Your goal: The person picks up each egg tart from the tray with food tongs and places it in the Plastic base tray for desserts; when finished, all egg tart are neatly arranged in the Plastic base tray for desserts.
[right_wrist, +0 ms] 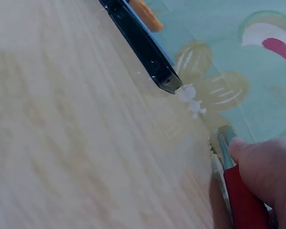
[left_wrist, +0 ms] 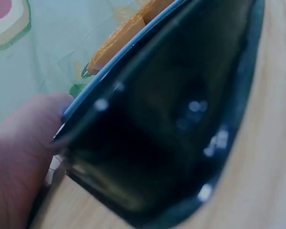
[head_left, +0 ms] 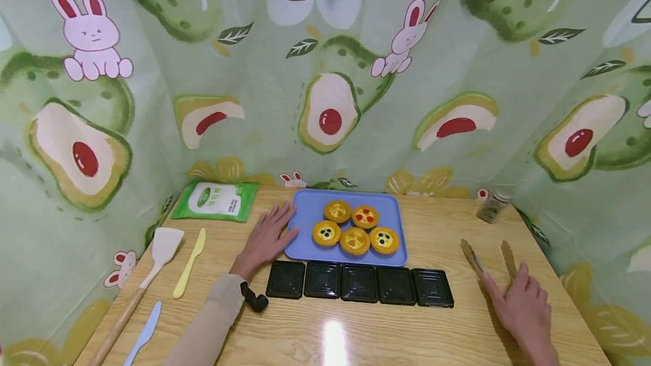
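My left hand rests at the left edge of a blue tray, fingers extended, fingertips and thumb at its rim. Several egg tarts sit on that tray, topped with blue dots, red dots or pale wedges. At the right side of the table, my right hand holds a pair of tongs with the two arms spread apart and nothing between the tips. In the right wrist view the tongs show a red grip under the thumb. A row of black plastic trays lies before the blue tray.
On the left lie a green-white packet, a spatula, a yellow knife and a blue knife. A small jar leans at the back right. A patterned curtain encloses the table.
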Demonstrator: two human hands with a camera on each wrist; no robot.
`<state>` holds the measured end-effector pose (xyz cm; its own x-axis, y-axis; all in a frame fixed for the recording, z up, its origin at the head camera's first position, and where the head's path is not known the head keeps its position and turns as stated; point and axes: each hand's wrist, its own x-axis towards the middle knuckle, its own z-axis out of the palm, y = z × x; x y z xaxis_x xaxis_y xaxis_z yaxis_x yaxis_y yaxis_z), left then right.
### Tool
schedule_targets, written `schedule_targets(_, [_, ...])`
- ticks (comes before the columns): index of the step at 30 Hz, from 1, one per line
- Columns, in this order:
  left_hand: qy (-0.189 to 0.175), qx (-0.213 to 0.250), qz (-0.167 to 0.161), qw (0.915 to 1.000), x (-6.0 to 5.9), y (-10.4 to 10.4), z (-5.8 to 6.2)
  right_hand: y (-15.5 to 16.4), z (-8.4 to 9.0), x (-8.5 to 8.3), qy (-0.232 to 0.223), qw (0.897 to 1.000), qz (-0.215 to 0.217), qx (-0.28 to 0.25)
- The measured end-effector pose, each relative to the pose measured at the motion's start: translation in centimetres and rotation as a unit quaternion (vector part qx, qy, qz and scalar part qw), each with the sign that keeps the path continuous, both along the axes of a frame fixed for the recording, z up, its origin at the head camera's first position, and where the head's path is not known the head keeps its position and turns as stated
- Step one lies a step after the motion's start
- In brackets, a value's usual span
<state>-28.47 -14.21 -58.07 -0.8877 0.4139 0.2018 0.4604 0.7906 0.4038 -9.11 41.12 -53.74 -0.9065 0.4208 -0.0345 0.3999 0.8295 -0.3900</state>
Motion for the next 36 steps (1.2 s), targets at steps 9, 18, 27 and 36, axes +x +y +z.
schedule_targets(9, [0.006, -0.009, 0.002, 0.9999, 0.3, 0.3, -0.3, -0.5, -0.2, 0.8, -0.032, 0.996, -0.058, 0.053])
schedule_targets(18, [0.002, -0.022, -0.009, 0.9997, 0.3, 0.3, 0.0, -0.7, -0.7, 1.4, -0.018, 0.997, -0.073, 0.031])
schedule_targets(27, [0.005, -0.021, -0.004, 0.9997, 0.3, 0.1, -0.1, -0.5, -0.3, 0.7, -0.006, 1.0, -0.03, 0.007])
schedule_targets(36, [0.0, -0.018, 0.0, 0.9998, 0.0, 0.0, 0.0, -1.8, 1.1, -0.3, -0.007, 1.0, 0.014, -0.011])
